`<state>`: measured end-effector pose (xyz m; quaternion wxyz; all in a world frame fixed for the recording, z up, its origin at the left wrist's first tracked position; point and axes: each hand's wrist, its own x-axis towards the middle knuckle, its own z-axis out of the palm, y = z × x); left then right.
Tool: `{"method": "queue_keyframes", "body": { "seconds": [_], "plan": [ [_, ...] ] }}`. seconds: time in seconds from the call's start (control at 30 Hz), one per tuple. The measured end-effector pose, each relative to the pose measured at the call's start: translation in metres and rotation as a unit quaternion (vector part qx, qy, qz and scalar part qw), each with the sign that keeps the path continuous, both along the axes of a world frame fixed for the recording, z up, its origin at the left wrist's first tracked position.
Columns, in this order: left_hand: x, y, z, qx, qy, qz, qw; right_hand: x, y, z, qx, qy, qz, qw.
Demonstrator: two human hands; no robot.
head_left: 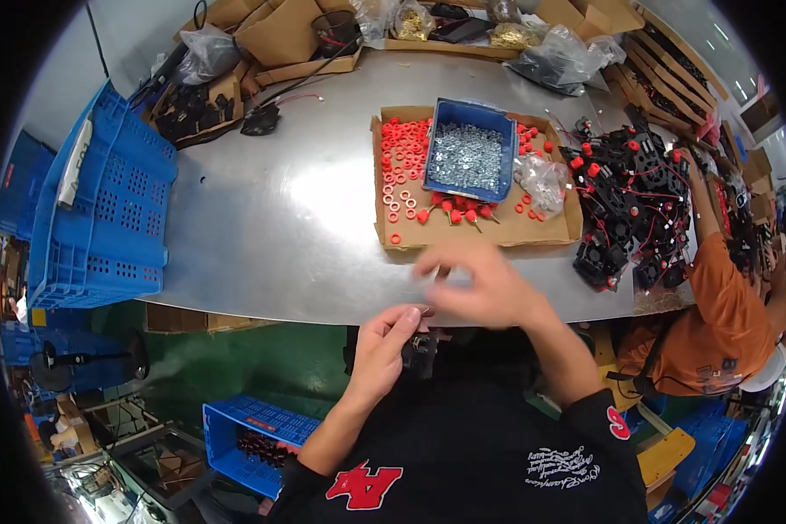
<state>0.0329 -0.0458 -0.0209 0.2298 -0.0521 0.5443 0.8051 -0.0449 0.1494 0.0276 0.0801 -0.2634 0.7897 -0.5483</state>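
Observation:
My left hand is closed at the table's front edge, thumb pressed against the fingers. What it pinches is mostly hidden; a dark part shows just beside and below it. Close by on the right, my right hand is smeared by motion, its fingers curved, and I cannot see whether it holds anything. Beyond it lies a shallow cardboard tray with red rings on its left and red-capped pieces with thin stems at the front. On the tray rests a blue bin full of small shiny metal pieces.
A clear plastic bag lies in the tray. Black assemblies with red knobs and wires are heaped to its right, beside a co-worker in an orange shirt. A blue crate stands left; another blue crate sits below the table.

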Motion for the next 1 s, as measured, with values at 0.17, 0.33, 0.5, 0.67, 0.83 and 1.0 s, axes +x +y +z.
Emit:
{"method": "queue_keyframes", "body": {
  "seconds": [0.17, 0.33, 0.5, 0.67, 0.83, 1.0],
  "plan": [
    [-0.002, 0.001, 0.003, 0.013, -0.06, 0.077, 0.995, -0.104, -0.038, -0.018, 0.319, 0.364, -0.157, 0.861],
    [0.0, -0.007, -0.004, 0.002, -0.062, 0.089, 0.994, -0.143, -0.045, -0.021, 0.556, 0.307, -0.08, 0.768],
    [0.003, -0.015, -0.004, 0.033, -0.068, 0.081, 0.994, -0.137, -0.058, -0.016, 0.575, 0.281, -0.062, 0.766],
    [0.002, -0.016, 0.0, 0.005, -0.033, 0.056, 0.998, -0.146, -0.058, -0.009, 0.597, 0.232, -0.026, 0.768],
    [0.009, -0.013, 0.004, 0.009, -0.033, 0.061, 0.998, -0.156, -0.063, 0.005, 0.631, 0.194, -0.007, 0.751],
    [0.015, -0.012, -0.002, 0.009, -0.02, 0.048, 0.999, -0.161, -0.063, 0.005, 0.635, 0.205, -0.01, 0.745]
  ]
}}
